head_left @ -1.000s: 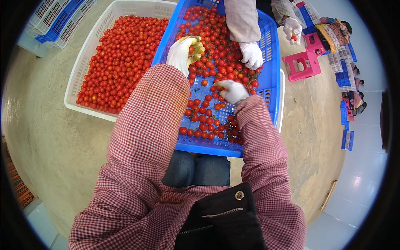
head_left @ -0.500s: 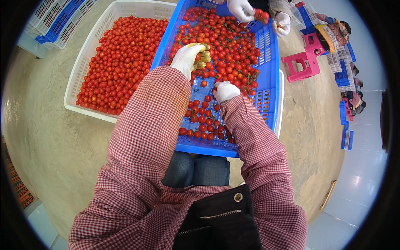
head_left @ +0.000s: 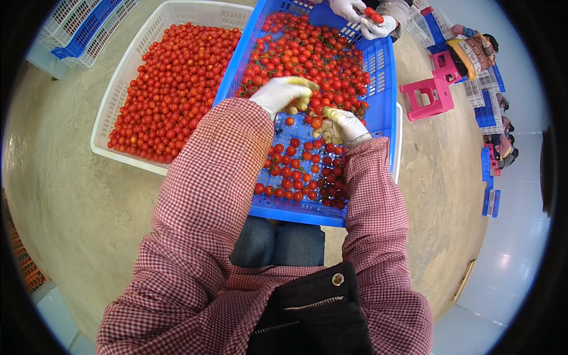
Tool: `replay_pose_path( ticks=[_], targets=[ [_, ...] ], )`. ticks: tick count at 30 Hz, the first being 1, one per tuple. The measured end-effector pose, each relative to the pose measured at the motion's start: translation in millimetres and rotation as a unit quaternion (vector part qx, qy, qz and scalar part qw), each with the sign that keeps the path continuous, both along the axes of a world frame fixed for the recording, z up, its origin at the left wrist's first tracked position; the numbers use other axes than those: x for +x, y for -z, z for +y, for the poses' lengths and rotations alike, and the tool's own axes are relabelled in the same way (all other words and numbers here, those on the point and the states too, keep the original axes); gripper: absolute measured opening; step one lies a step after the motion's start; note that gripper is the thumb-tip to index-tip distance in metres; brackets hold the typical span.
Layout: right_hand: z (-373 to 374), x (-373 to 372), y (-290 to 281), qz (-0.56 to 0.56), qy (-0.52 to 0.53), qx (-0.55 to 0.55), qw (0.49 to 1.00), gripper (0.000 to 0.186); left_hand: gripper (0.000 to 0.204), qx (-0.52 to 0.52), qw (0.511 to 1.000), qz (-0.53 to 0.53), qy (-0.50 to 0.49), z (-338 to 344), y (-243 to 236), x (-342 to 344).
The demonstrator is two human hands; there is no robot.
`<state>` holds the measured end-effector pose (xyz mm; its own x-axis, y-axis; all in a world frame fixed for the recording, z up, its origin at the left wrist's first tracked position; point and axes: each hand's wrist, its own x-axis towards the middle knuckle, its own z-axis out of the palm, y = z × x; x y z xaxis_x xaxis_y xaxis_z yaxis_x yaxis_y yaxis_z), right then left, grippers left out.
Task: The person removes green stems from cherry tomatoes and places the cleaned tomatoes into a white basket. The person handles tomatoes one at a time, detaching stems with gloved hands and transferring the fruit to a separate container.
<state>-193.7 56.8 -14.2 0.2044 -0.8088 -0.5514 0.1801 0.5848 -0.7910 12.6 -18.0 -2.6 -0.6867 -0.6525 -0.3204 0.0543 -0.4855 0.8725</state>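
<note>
Over the middle of a blue plastic crate (head_left: 394,77) of cherry tomatoes (head_left: 302,62), both my hands work in white gloves with yellow-green stained fingers. My left hand (head_left: 288,94) is curled above the heap, and whatever lies inside its fingers is hidden. Facing it, my right hand (head_left: 345,124) hangs low with thumb and fingers apart. A single tomato (head_left: 317,122) shows between the two hands, close to the right fingertips. Nearer me, loose tomatoes (head_left: 296,176) lie spread on the crate's slotted bottom. Many of the far ones still have green stems.
A white crate (head_left: 102,127) full of loose tomatoes stands on the floor at left. Across the blue crate, a co-worker's gloved hands (head_left: 378,26) hold a few tomatoes. Pink stools (head_left: 427,97) and stacked crates (head_left: 488,109) are at right; more crates (head_left: 83,32) stand far left.
My left hand has shifted right and slightly nearer. My right hand has moved right, its fingers now spread. The co-worker's hands have come together around a few tomatoes.
</note>
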Motion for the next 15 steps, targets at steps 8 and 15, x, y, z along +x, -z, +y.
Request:
replay_pose_path(
  ticks=[8,15],
  targets=[
    [3,8,-1,-0.044,0.065,-0.090,0.993,0.025,0.032,-0.040,0.998,-0.036,-0.016,6,-8,-5],
    [-14,29,53,0.407,0.009,-0.236,0.882,0.022,0.021,0.092,0.948,0.193,-0.236,-5,-7,4]
  ],
)
